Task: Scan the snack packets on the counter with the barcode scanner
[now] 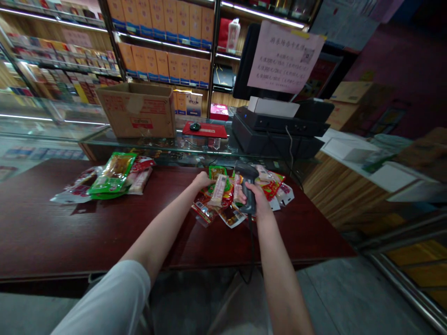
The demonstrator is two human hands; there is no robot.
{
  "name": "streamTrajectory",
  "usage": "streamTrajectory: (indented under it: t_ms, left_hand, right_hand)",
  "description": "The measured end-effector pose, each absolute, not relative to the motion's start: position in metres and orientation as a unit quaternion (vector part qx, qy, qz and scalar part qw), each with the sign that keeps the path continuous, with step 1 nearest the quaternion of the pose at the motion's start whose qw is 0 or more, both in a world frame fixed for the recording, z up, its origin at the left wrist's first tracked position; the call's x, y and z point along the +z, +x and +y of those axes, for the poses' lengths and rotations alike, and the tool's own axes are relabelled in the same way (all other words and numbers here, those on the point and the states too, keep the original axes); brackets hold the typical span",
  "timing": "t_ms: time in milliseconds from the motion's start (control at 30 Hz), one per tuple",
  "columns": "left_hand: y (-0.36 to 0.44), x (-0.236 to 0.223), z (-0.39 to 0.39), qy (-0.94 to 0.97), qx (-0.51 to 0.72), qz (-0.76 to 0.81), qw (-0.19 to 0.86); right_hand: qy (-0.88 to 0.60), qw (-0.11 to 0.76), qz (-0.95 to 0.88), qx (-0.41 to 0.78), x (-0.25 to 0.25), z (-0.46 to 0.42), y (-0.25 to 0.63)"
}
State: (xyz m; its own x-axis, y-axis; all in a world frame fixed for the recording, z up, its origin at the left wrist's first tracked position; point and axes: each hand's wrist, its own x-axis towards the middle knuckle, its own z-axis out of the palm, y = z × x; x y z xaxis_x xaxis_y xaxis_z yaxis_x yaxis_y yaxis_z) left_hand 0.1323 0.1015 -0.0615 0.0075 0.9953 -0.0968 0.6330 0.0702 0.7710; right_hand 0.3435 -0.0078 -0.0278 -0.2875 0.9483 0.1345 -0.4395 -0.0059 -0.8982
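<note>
My right hand (257,197) is wrapped round the handle of a black barcode scanner (248,174), its head over a pile of snack packets. A cable runs down from the scanner's handle. My left hand (201,180) is closed at the left edge of a green snack packet (217,172); its fingertips are partly hidden. Just right of that hand lies a pale, sausage-shaped packet (219,190). Around the scanner are a dark packet with a white edge (231,216) and red packets (274,187). A separate heap with a green-edged packet (115,173) lies further left.
A dark red table (157,237) spans the front. Behind it, a glass counter (167,148) bears an open cardboard box (139,114), a mouse (195,126) on a red mat, and a monitor (244,63) above black till equipment (275,135). Stocked shelves (164,39) stand at the back.
</note>
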Motion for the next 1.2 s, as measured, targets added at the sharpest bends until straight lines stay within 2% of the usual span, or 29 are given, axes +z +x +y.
streamTrajectory:
  t_ms: [233,367,467,633,933,1067,1200]
  left_hand:
    - [0.094,-0.049,0.085,0.597,0.372,0.645,0.297]
    - [0.047,-0.027,0.053,0.67,0.404,0.588,0.204]
    - [0.02,-0.011,0.022,0.698,0.386,0.584,0.15]
    - [0.0,-0.002,-0.017,0.704,0.369,0.584,0.168]
    - [-0.006,-0.006,-0.03,0.721,0.302,0.612,0.122]
    - [-0.026,0.007,-0.03,0.68,0.258,0.685,0.044]
    - [-0.066,0.024,-0.033,0.562,0.147,0.814,-0.018]
  right_hand:
    - [-0.289,0.508,-0.48,0.655,-0.024,-0.01,0.343]
    - [-0.295,0.486,-0.5,0.654,-0.025,-0.013,0.341]
    - [-0.301,0.465,-0.509,0.658,-0.024,-0.018,0.333]
    - [-0.292,0.454,-0.525,0.658,-0.025,-0.025,0.318]
    - [-0.287,0.445,-0.546,0.65,-0.03,-0.023,0.314]
    - [-0.3,0.476,-0.522,0.641,-0.028,-0.022,0.319]
    - [-0.316,0.49,-0.503,0.638,-0.025,-0.021,0.325]
